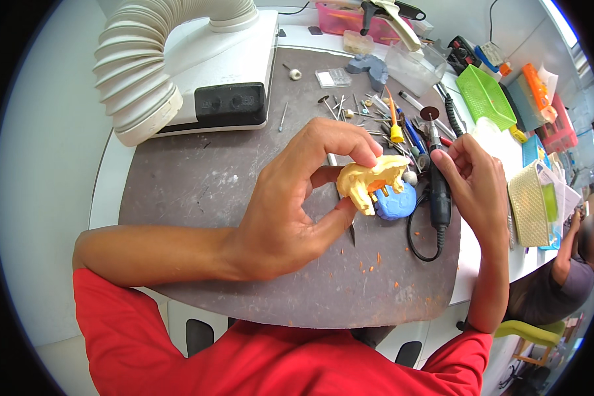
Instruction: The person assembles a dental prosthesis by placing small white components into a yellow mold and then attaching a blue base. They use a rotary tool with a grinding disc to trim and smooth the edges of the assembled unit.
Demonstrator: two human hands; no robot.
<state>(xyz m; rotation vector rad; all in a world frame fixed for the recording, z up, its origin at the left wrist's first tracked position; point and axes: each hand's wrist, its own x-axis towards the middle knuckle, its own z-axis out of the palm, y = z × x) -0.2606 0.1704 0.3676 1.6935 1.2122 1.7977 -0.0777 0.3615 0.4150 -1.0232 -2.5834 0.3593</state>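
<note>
My left hand (290, 198) pinches a yellow dental cast (359, 185) between thumb and fingers, raised over the bench. Orange material and small gold-coloured posts show in the cast's hollow. Just behind it is a blue lump (396, 203) with a moulded surface, partly covered by the cast. At the right, my right hand (471, 178) has its thumb against a black rotary handpiece (440, 198), fingers curled beside it. The handpiece stands nearly lengthwise, with a dark red disc (429, 113) at its far tip and its cord looping at the near end.
A white extraction unit (237, 59) with a ribbed hose (135, 72) occupies the far left. Several burs, brushes and tools (369, 115) lie beyond my hands. A green basket (485, 96) and a cream basket (528, 204) line the right. Another person (554, 284) sits farther right.
</note>
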